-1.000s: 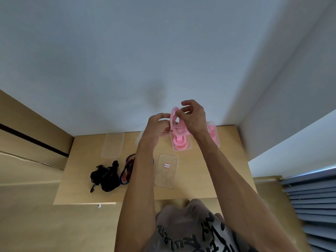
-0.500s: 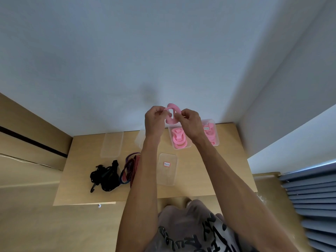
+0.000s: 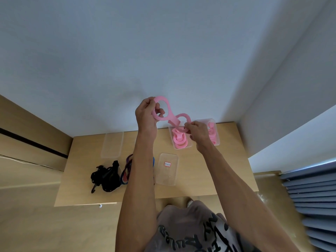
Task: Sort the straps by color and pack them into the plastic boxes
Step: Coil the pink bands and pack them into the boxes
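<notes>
**Pink strap stretched between my hands, over the far boxes**

Head view: I hold the pink strap up in the air above the far side of the table, over the box of pink straps; a second box with pink in it sits just right of that, partly behind my right hand. What could go wrong, as I judge it: the strap looks springy, so if one end slips it may snap out of its fold and miss the box; and the box is already well filled, so a loose coil could ride up over the rim. My left hand is curled tight round the larger loop, fingers through it; my right hand pinches the smaller loop between thumb and fingertips, the other fingers curled in. Nearer me lie an empty box with a label, the striped straps and the black straps to the left; another empty box sits far left.
</notes>
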